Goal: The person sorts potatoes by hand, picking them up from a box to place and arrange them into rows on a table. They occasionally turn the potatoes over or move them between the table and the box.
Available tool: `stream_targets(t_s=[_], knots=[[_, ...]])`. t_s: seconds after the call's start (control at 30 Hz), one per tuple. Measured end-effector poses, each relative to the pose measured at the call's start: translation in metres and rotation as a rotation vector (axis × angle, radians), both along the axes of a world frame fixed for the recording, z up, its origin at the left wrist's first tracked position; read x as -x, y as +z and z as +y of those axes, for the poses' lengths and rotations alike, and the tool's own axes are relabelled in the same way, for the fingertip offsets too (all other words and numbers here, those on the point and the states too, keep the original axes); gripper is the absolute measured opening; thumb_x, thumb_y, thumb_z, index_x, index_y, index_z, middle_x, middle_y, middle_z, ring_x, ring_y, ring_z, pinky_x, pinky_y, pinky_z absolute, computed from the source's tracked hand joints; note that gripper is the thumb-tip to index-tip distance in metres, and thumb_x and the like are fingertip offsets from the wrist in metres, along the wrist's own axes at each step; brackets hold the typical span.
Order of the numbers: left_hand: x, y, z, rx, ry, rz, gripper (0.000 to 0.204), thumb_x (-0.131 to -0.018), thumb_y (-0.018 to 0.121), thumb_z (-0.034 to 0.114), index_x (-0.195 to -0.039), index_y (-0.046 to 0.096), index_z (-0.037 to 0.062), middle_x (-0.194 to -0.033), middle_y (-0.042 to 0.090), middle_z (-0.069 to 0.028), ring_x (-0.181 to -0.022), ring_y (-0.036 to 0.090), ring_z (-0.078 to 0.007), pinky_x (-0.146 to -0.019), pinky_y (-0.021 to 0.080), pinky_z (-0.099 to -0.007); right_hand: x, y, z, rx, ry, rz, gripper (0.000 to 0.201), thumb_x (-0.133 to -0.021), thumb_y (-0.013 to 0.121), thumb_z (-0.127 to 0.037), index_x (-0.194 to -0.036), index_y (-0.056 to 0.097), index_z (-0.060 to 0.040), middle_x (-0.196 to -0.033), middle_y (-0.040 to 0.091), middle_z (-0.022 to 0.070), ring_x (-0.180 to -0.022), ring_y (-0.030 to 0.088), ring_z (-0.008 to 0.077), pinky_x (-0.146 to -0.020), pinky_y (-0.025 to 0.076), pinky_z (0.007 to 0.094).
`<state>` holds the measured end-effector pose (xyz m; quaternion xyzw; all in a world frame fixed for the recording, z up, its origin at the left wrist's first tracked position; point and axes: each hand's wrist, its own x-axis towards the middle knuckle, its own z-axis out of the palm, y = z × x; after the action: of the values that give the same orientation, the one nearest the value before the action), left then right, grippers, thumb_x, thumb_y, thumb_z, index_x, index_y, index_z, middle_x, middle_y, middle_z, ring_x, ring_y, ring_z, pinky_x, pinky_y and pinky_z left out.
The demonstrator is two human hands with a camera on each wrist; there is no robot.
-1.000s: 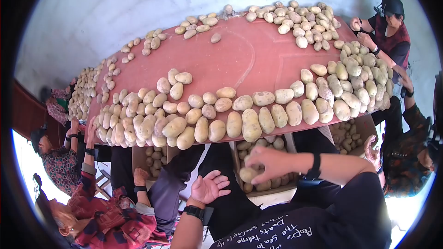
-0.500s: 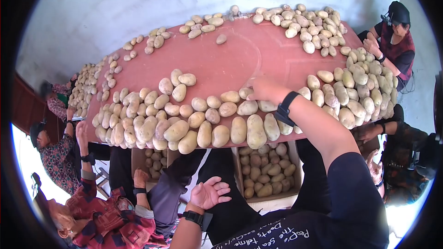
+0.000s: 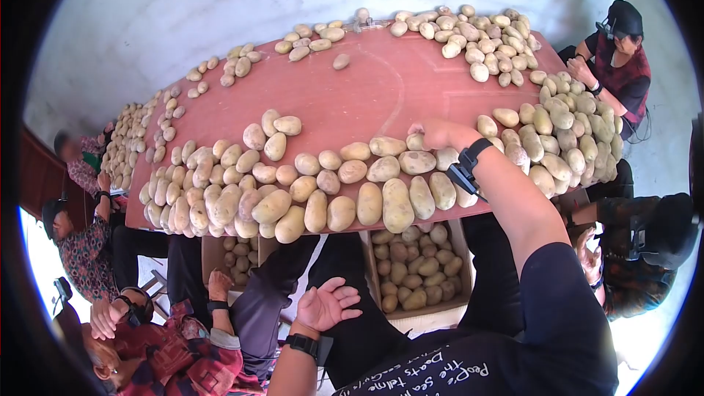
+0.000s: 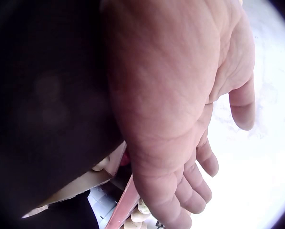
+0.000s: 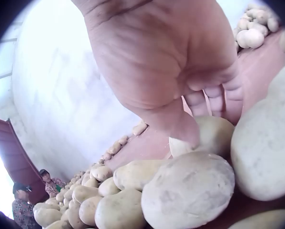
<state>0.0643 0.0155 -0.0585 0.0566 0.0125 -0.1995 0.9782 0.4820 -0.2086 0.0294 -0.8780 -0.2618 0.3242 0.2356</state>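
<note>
Potatoes (image 3: 271, 206) crowd the near side of the table (image 3: 352, 95), too many to count; behind them four sit in a loose cluster (image 3: 275, 147), and farther back lies one lone potato (image 3: 341, 61). From where I stand, the right hand (image 3: 444, 134) pinches one more at the near rows' back edge. The left hand (image 3: 328, 304) is palm up, fingers loosely spread. At least two potato boxes (image 3: 429, 313) stand below; five other people are around.

Tan potato (image 5: 218, 136) — rounded, in right hand (image 5: 168, 62)
</note>
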Motion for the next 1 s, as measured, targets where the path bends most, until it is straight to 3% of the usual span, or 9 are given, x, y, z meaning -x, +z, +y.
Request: stream_targets(t_s=[0.23,0.37,0.43,0.5,0.57,0.63,0.8,0.87,1.0], knots=[[-0.002,0.001,-0.001,-0.017,0.003,-0.013,0.061,-0.09,0.05,0.044,-0.136,0.038,0.0055,-0.134,0.044,-0.0243,-0.127,0.041,-0.0385,-0.102,0.032,-0.0599,-0.014,-0.049,-0.008,-0.091,0.066,-0.234,0.045,-0.084,0.046,-0.007,-0.129,0.049,-0.0038,-0.127,0.054,0.0183,-0.118,0.051,0.0298,-0.097,0.041,0.0378],[-0.003,0.002,-0.002,0.006,0.009,-0.019,0.06,-0.091,0.05,0.042,-0.136,0.036,0.0053,-0.134,0.043,-0.0249,-0.127,0.041,-0.0393,-0.101,0.032,-0.0605,0.061,0.028,-0.01,-0.369,-0.007,-0.434,0.036,-0.086,0.05,-0.017,-0.12,0.056,-0.0039,-0.114,0.059,0.02,-0.112,0.053,0.0319,-0.094,0.042,0.0398],[-0.002,-0.001,-0.001,0.015,0.008,-0.036,0.06,-0.091,0.05,0.042,-0.137,0.035,0.0052,-0.134,0.043,-0.0251,-0.127,0.041,-0.0398,-0.101,0.032,-0.0609,0.108,0.058,-0.018,-0.416,0.208,-0.329,0.028,-0.088,0.053,-0.017,-0.112,0.06,-0.0045,-0.101,0.065,0.0144,-0.092,0.062,0.0262,-0.082,0.048,0.0361],[-0.002,-0.002,-0.001,0.027,0.01,-0.04,0.061,-0.091,0.05,0.042,-0.137,0.035,0.0051,-0.133,0.043,-0.0254,-0.127,0.04,-0.0399,-0.101,0.032,-0.0611,0.154,0.064,-0.027,-0.481,0.466,0.061,0.022,-0.088,0.053,-0.017,-0.104,0.063,-0.0049,-0.095,0.065,0.0117,-0.09,0.062,0.0232,-0.08,0.048,0.0338],[-0.003,-0.002,0.0,0.023,0.013,-0.054,0.061,-0.091,0.051,0.042,-0.137,0.035,0.0051,-0.133,0.043,-0.0256,-0.127,0.04,-0.0398,-0.1,0.033,-0.0612,0.188,0.017,-0.035,-0.405,0.59,0.384,0.021,-0.086,0.055,-0.018,-0.102,0.064,-0.0068,-0.093,0.064,0.0122,-0.088,0.062,0.0231,-0.079,0.048,0.0349],[-0.001,-0.003,0.0,0.031,0.008,-0.043,0.061,-0.091,0.051,0.042,-0.137,0.035,0.0051,-0.133,0.043,-0.0256,-0.127,0.04,-0.0396,-0.1,0.033,-0.0611,0.209,-0.039,-0.036,0.065,0.681,0.399,0.023,-0.085,0.054,-0.018,-0.102,0.063,-0.0048,-0.092,0.065,0.012,-0.087,0.062,0.0241,-0.078,0.049,0.0347],[-0.003,0.0,-0.001,-0.015,0.008,-0.04,0.06,-0.091,0.051,0.043,-0.137,0.036,0.0073,-0.133,0.045,-0.0234,-0.126,0.042,-0.0384,-0.1,0.034,-0.061,0.279,-0.2,-0.063,0.538,0.468,-0.447,0.028,-0.082,0.054,-0.019,-0.108,0.062,-0.0105,-0.109,0.059,0.0135,-0.1,0.057,0.0308,-0.078,0.047,0.0445],[-0.002,-0.001,0.0,-0.048,0.01,-0.035,0.059,-0.091,0.051,0.044,-0.136,0.038,0.0088,-0.133,0.046,-0.0223,-0.126,0.042,-0.0378,-0.099,0.034,-0.0611,0.294,-0.24,-0.061,0.555,0.405,-0.509,0.028,-0.082,0.053,-0.02,-0.107,0.062,-0.013,-0.113,0.056,0.0146,-0.102,0.055,0.0324,-0.078,0.047,0.0466],[-0.001,-0.001,0.001,-0.072,0.014,-0.008,0.058,-0.09,0.052,0.045,-0.135,0.041,0.0101,-0.132,0.047,-0.0216,-0.125,0.043,-0.0373,-0.099,0.034,-0.0612,0.279,-0.211,-0.056,0.518,0.43,-0.416,0.029,-0.081,0.055,-0.019,-0.109,0.061,-0.0126,-0.114,0.055,0.0143,-0.1,0.055,0.0324,-0.079,0.047,0.0434]])
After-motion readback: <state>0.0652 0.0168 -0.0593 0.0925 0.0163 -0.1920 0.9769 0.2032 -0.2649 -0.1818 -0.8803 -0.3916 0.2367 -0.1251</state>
